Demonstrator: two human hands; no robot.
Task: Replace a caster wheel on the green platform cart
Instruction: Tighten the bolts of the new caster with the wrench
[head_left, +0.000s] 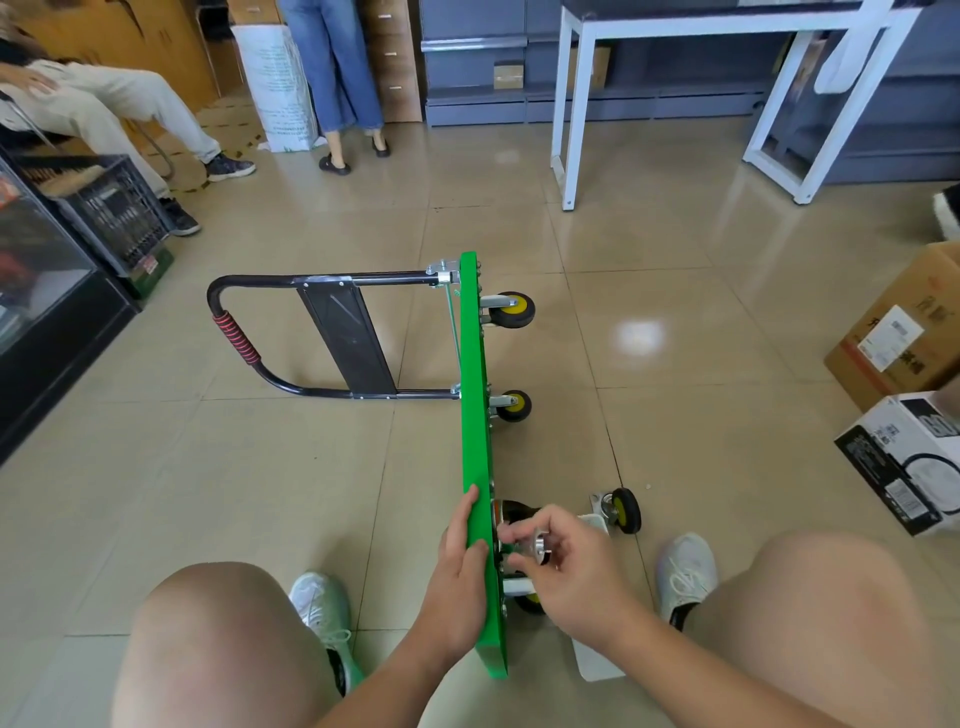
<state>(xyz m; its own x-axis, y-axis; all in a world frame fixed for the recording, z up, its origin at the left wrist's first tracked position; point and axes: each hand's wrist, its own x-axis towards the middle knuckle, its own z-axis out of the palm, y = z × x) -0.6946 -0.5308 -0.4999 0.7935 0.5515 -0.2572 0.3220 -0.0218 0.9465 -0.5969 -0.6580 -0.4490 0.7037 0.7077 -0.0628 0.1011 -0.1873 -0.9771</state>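
Note:
The green platform cart (475, 395) stands on its side edge on the floor, its black handle (244, 332) lying out to the left. Two yellow-hubbed casters (514, 309) (513, 405) stick out from its underside on the right. My left hand (461, 545) grips the near edge of the green deck, thumb over the top. My right hand (563, 551) pinches a small silver metal part (535, 550) against the underside, beside a caster (524, 597) that the hand partly hides. A loose caster (621, 510) lies on the floor to the right.
A white flat piece (597, 660) lies on the floor under my right arm. Cardboard boxes (898, 338) (904, 457) stand at the right. A black crate (114, 213) and a cabinet are at the left; two people are at the back left, and a white table frame (571, 104) behind.

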